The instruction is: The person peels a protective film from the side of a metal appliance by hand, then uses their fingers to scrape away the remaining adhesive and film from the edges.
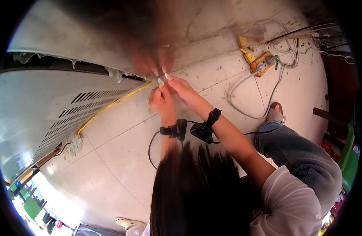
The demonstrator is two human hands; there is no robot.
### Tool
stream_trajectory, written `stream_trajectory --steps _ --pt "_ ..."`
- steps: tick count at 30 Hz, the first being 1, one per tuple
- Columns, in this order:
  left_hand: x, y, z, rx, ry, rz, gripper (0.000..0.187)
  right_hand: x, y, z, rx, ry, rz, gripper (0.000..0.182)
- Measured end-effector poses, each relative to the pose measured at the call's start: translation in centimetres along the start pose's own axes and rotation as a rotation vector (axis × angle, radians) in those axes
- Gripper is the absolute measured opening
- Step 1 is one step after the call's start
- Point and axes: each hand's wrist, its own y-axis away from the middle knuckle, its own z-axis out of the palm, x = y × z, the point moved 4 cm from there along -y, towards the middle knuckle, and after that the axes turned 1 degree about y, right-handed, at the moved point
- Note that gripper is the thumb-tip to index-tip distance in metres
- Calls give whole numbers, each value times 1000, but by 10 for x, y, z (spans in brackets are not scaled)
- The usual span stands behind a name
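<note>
My left hand [162, 103] and my right hand [182, 89] meet low down by the glossy tiled wall [212, 23], which reflects the fingers. Both hands are closed, with thumbs and fingertips pinched close together. Whatever lies between the fingertips is too small to make out. Just left of them ends a yellow cord [114, 105] that runs along the foot of a grey metal panel with slots [35, 106]. Each wrist wears a black strap with a small box, and a thin black cable hangs from them.
An orange power strip [261, 64] with plugs and looping grey cables lies on the floor at right, near a yellow plug [248, 56]. A white socket box [74, 144] sits by the panel's lower end. Dark hair covers the lower middle. A green chair [350, 157] stands far right.
</note>
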Motion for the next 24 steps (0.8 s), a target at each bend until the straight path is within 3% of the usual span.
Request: stream_trajectory --steps 6,15,18,24 --pt "-3 4 0 8 27 -33 23 -1 -14 0 -233 -143 108 23" --pt "-1 7 -1 -1 111 -123 23 3 -28 7 -222 -200 348 23" --pt "1 8 -2 -9 141 -152 24 2 -23 9 -126 -285 464 24" --pt "-3 10 -1 -1 155 -146 21 11 -27 5 -165 -352 473 23"
